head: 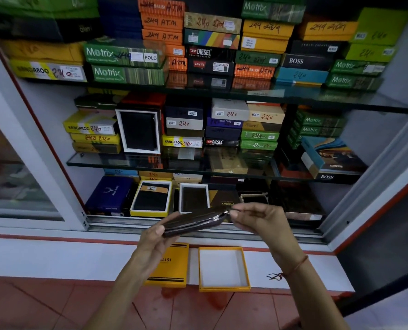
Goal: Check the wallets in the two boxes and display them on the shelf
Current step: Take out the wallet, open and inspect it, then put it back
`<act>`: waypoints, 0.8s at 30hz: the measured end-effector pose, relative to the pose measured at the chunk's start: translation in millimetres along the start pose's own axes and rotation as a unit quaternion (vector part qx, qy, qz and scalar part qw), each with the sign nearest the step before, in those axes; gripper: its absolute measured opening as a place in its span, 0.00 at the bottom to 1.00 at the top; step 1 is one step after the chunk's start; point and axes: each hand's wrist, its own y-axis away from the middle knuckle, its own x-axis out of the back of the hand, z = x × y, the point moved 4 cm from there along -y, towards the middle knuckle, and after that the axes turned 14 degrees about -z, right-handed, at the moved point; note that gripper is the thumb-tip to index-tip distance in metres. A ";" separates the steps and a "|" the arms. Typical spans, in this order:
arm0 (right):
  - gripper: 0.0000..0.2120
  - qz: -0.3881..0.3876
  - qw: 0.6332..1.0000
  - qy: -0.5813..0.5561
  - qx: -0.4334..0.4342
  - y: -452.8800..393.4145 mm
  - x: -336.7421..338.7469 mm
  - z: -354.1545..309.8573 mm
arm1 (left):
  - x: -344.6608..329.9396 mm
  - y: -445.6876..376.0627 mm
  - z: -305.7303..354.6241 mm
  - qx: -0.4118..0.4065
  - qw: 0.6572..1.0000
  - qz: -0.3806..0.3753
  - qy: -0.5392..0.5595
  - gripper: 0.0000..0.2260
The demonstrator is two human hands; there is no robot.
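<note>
I hold a dark brown zip wallet flat in front of the bottom shelf. My left hand grips its left end from below. My right hand pinches the zip pull at the wallet's right corner. Below my hands, on the white ledge, lie a yellow box lid marked BALISI and an open yellow box with a white inside and nothing in it. On the bottom shelf stand two open display boxes, a yellow one holding a black wallet and a white one holding a dark wallet.
Glass shelves carry stacks of shut wallet boxes in green, orange, yellow and black. A white-framed box with a black wallet stands on the middle shelf. A sliding glass door is at the left, its track along the cabinet's front.
</note>
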 end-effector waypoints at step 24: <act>0.06 -0.162 0.970 0.132 -0.126 -29.2 -57.4 -30.5 | -0.9 -27.9 -4.3 -0.042 0.956 -0.185 0.226 0.29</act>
